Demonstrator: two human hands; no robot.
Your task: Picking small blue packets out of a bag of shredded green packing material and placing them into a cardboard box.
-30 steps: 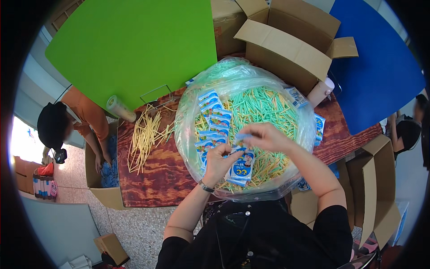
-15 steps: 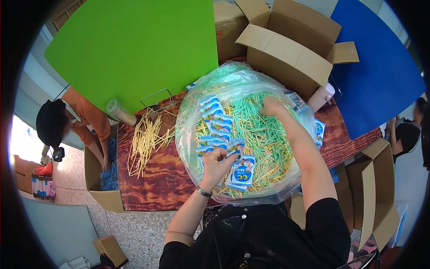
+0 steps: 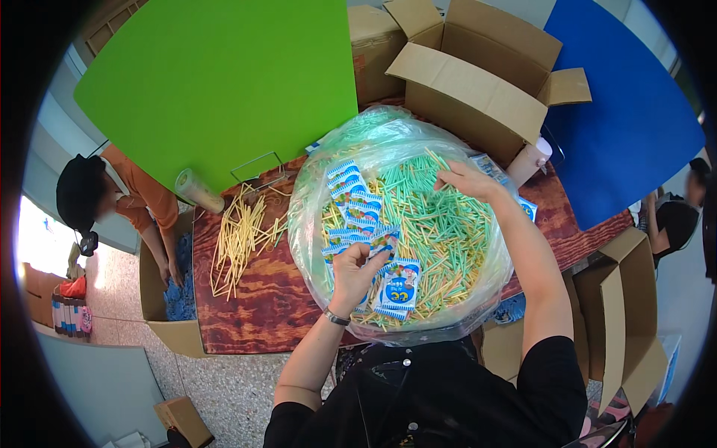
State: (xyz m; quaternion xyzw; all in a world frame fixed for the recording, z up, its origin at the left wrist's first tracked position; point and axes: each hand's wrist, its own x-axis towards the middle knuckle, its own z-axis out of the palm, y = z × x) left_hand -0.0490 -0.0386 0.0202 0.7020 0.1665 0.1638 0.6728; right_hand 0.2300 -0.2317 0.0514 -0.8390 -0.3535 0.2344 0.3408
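My left hand pinched a small blue-and-white packet between thumb and fingers, beside a row of overlapping packets inside the clear plastic bag. My right hand, fingers bent, was at the thin green sticks there; I could not tell whether it gripped any.
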